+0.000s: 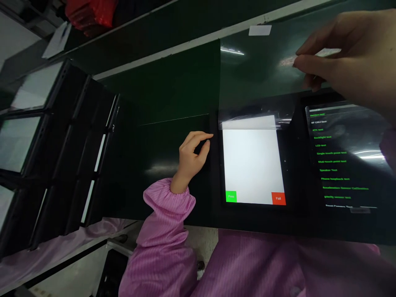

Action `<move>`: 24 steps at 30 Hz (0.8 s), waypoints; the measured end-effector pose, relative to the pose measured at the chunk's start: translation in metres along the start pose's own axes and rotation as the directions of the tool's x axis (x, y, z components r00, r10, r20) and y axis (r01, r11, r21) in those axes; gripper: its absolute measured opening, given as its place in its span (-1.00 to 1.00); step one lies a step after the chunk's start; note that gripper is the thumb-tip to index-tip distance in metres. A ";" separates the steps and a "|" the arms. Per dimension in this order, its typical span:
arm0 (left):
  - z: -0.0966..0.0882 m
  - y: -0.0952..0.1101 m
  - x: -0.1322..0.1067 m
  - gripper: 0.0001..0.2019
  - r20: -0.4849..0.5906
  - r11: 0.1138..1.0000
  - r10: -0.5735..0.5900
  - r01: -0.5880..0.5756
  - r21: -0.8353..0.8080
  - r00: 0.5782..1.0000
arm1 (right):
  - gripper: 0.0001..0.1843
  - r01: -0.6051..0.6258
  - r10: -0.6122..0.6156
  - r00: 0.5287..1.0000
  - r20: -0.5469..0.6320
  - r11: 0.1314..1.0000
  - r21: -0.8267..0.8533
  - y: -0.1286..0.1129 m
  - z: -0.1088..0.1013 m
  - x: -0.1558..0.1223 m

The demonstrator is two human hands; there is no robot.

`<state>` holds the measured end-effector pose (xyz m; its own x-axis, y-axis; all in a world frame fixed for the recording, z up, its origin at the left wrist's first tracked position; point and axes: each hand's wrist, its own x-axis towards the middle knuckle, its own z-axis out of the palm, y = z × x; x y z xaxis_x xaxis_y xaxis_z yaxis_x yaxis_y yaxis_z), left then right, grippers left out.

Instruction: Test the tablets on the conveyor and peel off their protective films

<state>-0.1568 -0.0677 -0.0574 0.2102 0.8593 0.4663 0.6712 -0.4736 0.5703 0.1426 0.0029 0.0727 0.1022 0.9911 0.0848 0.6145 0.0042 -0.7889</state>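
A tablet lies face up on the dark green table, its white screen bearing a green Pass box and a red Fail box. A clear plastic film extends over its top end and the table beyond. My right hand is raised at the upper right, thumb and fingers pinched on the film; the exact grip is partly hidden. Beside the tablet's left edge is my left hand, with thumb and forefinger curved and slightly apart, holding nothing. Whether it touches the tablet I cannot tell.
A second tablet with a green test list lies at the right. Several tablets stand in a black rack at the left. A white label lies at the back, and a red bag is farther off.
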 end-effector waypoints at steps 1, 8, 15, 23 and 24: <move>0.000 0.000 0.000 -0.82 0.003 1.000 -0.008 0.008 0.005 1.000 | -0.84 -0.002 0.002 1.000 0.001 1.000 0.008 0.000 0.000 -0.001; 0.001 0.000 -0.002 -0.81 0.012 1.000 -0.027 0.027 -0.014 1.000 | -0.84 0.078 -0.084 0.995 0.062 0.993 0.092 0.024 -0.003 -0.010; 0.000 -0.004 -0.001 -0.81 0.055 0.986 -0.057 0.065 -0.152 0.997 | -0.44 0.204 -0.230 0.958 0.170 0.966 0.158 0.050 -0.009 -0.027; -0.016 0.012 -0.022 0.55 0.496 0.964 -0.047 0.169 -0.204 0.867 | -0.35 0.133 -0.154 0.965 0.212 0.985 0.108 0.040 -0.009 -0.050; -0.018 0.020 -0.029 0.64 0.524 0.965 -0.049 0.175 -0.194 0.850 | -0.33 0.115 -0.130 0.966 0.226 0.990 0.075 0.037 -0.012 -0.052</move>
<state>-0.1619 -0.1053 -0.0475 0.5189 0.8547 0.0141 0.5464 -0.3443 0.7635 0.1691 -0.0499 0.0462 -0.1575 0.9864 0.0469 0.5615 0.1285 -0.8174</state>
